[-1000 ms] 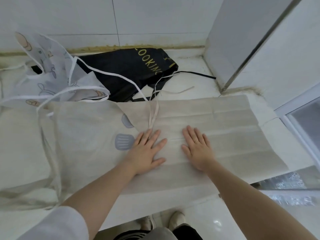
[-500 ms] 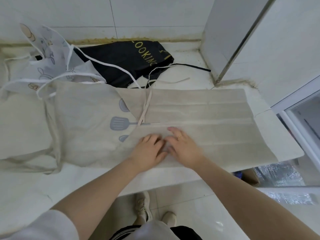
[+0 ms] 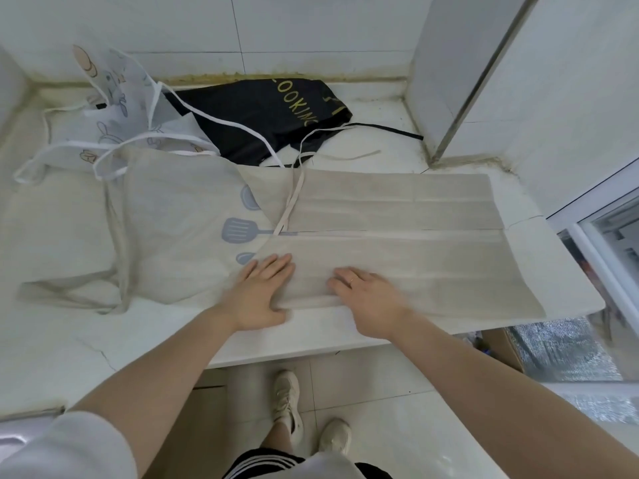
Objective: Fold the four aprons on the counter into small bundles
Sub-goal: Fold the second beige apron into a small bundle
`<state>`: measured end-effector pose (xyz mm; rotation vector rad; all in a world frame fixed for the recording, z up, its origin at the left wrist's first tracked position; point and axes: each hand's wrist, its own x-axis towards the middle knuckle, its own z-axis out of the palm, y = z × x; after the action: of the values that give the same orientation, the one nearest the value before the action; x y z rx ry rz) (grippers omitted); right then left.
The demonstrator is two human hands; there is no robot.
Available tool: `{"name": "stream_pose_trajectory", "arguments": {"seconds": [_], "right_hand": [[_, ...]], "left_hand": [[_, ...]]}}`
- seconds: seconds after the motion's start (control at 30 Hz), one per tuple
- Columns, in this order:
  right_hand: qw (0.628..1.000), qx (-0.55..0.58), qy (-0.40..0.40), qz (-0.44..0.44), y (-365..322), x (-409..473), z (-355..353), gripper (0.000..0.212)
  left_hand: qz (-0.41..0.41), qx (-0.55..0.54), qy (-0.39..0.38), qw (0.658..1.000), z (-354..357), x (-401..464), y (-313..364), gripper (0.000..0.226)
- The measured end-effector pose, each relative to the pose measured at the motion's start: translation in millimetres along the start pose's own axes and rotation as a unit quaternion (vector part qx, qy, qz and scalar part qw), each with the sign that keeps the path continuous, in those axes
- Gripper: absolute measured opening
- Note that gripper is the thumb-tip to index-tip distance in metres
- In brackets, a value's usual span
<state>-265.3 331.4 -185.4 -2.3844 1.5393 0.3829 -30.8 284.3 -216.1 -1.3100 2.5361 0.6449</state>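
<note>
Both hands lie flat and open, gripping nothing: the left hand and right hand press the near flap of the beige apron on the counter, likely to set its crease. Half a second ago they touched; now they sit apart. Beyond them wait the black apron and printed apron.

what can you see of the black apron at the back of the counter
The black apron lies crumpled on the white counter against the tiled back wall, not yet folded. It looks like thin, smooth fabric, with yellow lettering reading "OOKING" where it shows. A black strap trails off to the right. A white strap from the printed white apron crosses over it, and that apron covers its left edge.
</note>
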Motion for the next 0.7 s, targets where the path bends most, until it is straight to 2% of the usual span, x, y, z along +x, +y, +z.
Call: {"name": "stream_pose_trajectory", "arguments": {"seconds": [0.13, 0.2, 0.3, 0.4, 0.47, 0.53, 0.6, 0.7], "right_hand": [[0.998, 0.017, 0.014, 0.055, -11, 6, -6, 0.049], [0.997, 0.014, 0.013, 0.069, -15, 11, -15, 0.041], [0.991, 0.033, -0.018, 0.131, -14, 26, -37, 0.033], [0.975, 0.041, -0.052, 0.21, -1, 45, -53, 0.032], [0.972, 0.008, -0.072, 0.225, 6, 56, -56, 0.033], [0.975, -0.025, -0.072, 0.209, 14, 64, -54, 0.036], [0.976, -0.028, -0.062, 0.208, 21, 75, -54, 0.036], [0.969, -0.023, -0.09, 0.23, 28, 89, -53, 0.038]], "left_hand": [[0.009, 0.002, 0.006, 1.0, -10, 7, -3, 0.075], [0.006, -0.052, 0.013, 0.999, -18, 12, -3, 0.061], [-0.05, -0.136, -0.002, 0.989, -39, 19, -5, 0.047], [-0.12, -0.104, -0.01, 0.987, -61, 23, -14, 0.032], [-0.148, -0.044, 0.014, 0.988, -73, 22, -29, 0.031], [-0.168, -0.032, 0.047, 0.984, -73, 23, -46, 0.036], [-0.171, -0.039, 0.046, 0.983, -73, 25, -61, 0.035], [-0.166, -0.042, 0.026, 0.985, -72, 29, -76, 0.031]]}}
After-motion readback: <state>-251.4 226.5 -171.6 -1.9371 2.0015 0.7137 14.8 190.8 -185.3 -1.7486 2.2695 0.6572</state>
